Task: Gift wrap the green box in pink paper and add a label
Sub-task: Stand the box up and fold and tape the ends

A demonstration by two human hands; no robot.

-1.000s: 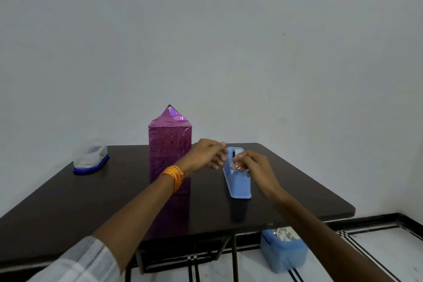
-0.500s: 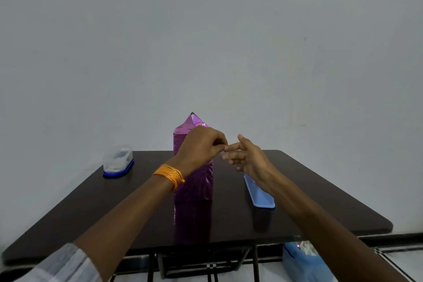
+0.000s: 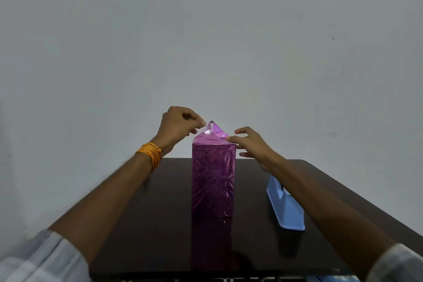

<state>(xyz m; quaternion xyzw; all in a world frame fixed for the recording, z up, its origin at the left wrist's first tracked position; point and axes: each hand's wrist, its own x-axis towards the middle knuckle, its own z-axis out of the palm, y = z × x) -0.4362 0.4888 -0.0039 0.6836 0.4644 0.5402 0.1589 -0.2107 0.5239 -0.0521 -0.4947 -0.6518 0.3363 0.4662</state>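
Box [image 3: 214, 181] sides wrapped, top unsealed: L hand [image 3: 180, 126] pinches paper [image 3: 215, 133] tip at 12, R hand [image 3: 251, 144] flat-fingered, touching at 3. No label yet.

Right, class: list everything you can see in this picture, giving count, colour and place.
box: one, wrapped in pink paper, upright mid-table, top flap peaked
dispenser: one, light blue, on the table right of the box
table: one, dark brown, under both
wall: one, pale grey, behind
bangles: several, orange, left wrist
sleeves: two, white, bottom corners
left hand: one, fingers pinched beside the flap's peak
right hand: one, fingers straight, touching the flap's right edge
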